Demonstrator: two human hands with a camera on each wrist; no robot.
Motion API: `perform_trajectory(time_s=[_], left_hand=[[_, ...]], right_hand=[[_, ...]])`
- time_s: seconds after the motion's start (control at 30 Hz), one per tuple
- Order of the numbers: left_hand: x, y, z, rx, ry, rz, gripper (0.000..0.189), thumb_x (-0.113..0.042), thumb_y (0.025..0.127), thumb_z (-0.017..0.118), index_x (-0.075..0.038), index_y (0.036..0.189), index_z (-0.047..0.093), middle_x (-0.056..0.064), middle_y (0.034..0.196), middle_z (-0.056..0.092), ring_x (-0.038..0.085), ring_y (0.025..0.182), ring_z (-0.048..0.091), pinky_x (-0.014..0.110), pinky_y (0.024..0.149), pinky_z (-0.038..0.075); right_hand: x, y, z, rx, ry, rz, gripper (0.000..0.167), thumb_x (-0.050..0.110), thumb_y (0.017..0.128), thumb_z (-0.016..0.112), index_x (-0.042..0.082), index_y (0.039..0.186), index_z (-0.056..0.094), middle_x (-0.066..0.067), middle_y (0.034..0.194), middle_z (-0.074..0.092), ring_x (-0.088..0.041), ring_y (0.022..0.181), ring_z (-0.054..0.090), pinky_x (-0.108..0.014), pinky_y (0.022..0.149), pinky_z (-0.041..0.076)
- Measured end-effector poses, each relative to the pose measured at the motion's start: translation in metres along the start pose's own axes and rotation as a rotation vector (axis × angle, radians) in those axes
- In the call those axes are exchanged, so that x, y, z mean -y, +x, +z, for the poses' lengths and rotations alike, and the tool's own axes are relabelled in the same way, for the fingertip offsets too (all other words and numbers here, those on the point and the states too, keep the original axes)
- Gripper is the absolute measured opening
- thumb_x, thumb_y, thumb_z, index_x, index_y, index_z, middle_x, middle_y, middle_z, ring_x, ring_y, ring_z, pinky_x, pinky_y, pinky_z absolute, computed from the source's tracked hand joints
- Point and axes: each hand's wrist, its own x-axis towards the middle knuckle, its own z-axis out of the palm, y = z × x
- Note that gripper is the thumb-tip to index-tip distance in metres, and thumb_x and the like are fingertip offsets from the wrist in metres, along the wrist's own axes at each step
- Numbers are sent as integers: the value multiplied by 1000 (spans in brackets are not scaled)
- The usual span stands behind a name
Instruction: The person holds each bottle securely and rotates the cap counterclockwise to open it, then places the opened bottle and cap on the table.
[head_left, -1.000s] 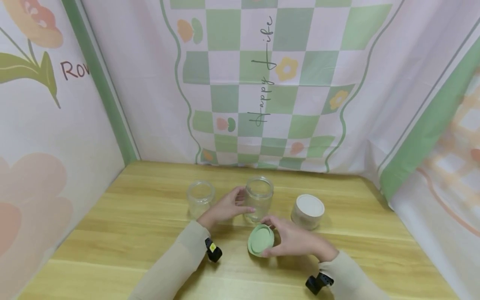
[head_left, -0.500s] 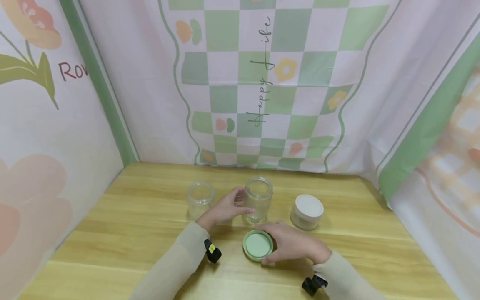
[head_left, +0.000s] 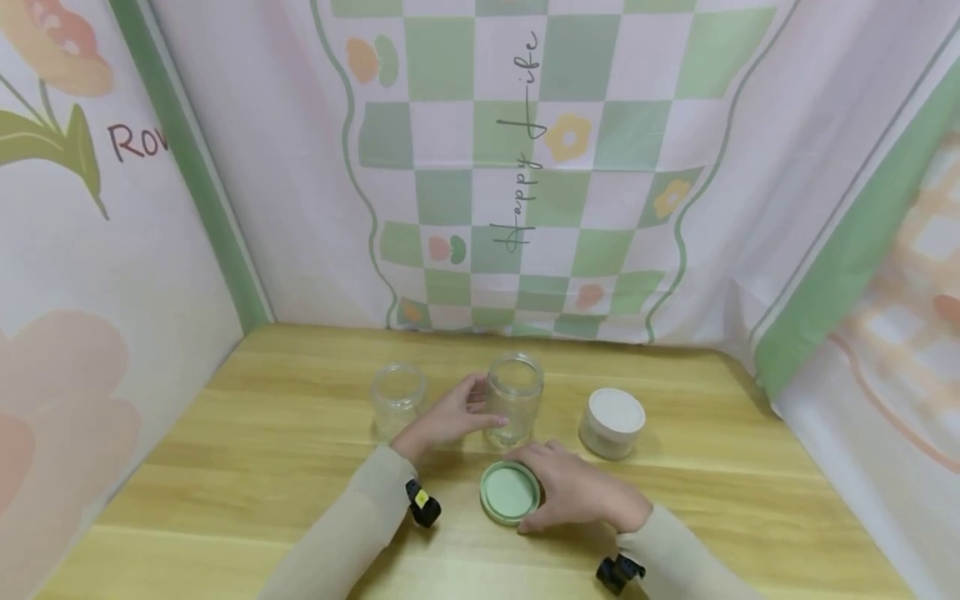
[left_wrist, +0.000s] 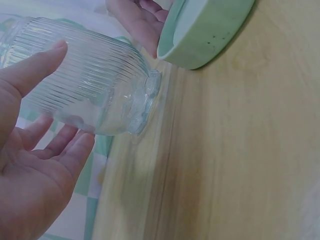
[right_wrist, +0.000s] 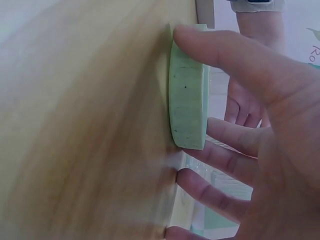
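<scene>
My left hand (head_left: 448,419) is at a tall, open glass jar (head_left: 519,404) standing on the table, with thumb and fingers spread round its left side. In the left wrist view, fine ribs run round the jar wall (left_wrist: 95,70). In front of the jar, a round pale green lid (head_left: 509,492) lies on the wood, its rimmed inside facing up. My right hand (head_left: 576,492) spans the lid from the right. Seen from the right wrist, the thumb is on one edge of the lid (right_wrist: 187,100) and fingertips are at the opposite edge.
A shorter open glass jar (head_left: 399,396) stands left of my left hand. To the right is a low jar with a white lid (head_left: 617,411). The wooden table (head_left: 300,375) ends at a green-and-white checked curtain (head_left: 510,200).
The green lid was tilted in my right hand; it now lies flat on the table, slightly nearer and to the left. My left hand has stayed at the tall jar.
</scene>
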Motion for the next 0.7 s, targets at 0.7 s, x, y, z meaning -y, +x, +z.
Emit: perform_trajectory(time_s=[0.7], left_hand=[[-10, -11, -7, -7, 55, 76, 79, -33, 90, 77, -14, 153, 33, 12, 150, 41, 33, 138, 41, 46, 113, 36]], right_hand=[[-3, -7, -4, 17, 126, -18, 82, 59, 86, 72, 9, 146, 48, -8, 139, 53, -27, 125, 50, -51, 102, 46]])
